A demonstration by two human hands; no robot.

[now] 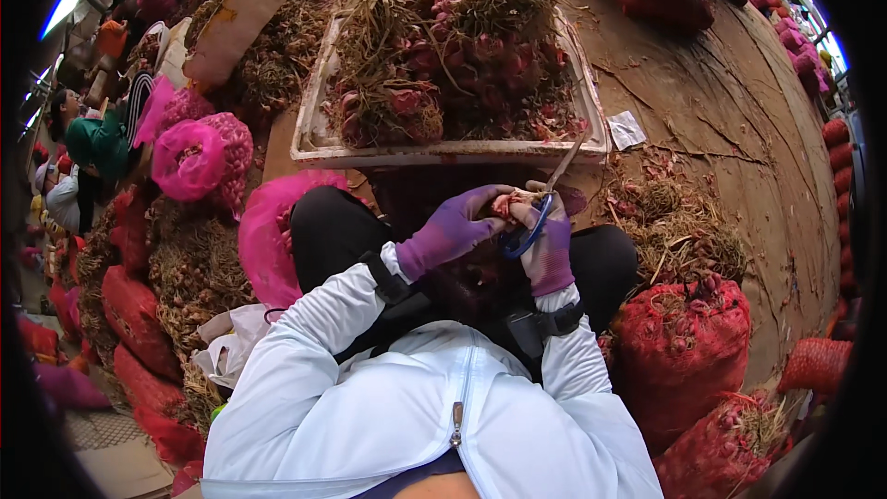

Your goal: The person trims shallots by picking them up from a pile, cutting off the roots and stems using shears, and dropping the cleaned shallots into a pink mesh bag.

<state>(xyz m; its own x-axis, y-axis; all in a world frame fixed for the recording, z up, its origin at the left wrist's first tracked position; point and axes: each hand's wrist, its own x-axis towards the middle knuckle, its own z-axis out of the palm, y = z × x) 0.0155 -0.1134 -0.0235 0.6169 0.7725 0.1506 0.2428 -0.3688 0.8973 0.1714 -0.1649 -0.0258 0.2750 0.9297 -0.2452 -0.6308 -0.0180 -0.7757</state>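
Both my hands wear purple gloves and meet above my lap, just in front of a white foam tray heaped with shallots. My left hand pinches a small reddish shallot between thumb and fingers. In my right hand is a pair of scissors with blue handles, its metal blades angled up toward the tray's front right corner. The right thumb and fingers also sit close against the shallot. Bunches of shallots with dry brown stalks fill the tray.
Pink mesh bags stand to my left, and another pink mesh lies by my left knee. Red net sacks of shallots stand at my right. Dry stalks lie on the brown floor sheet. Another person sits far left.
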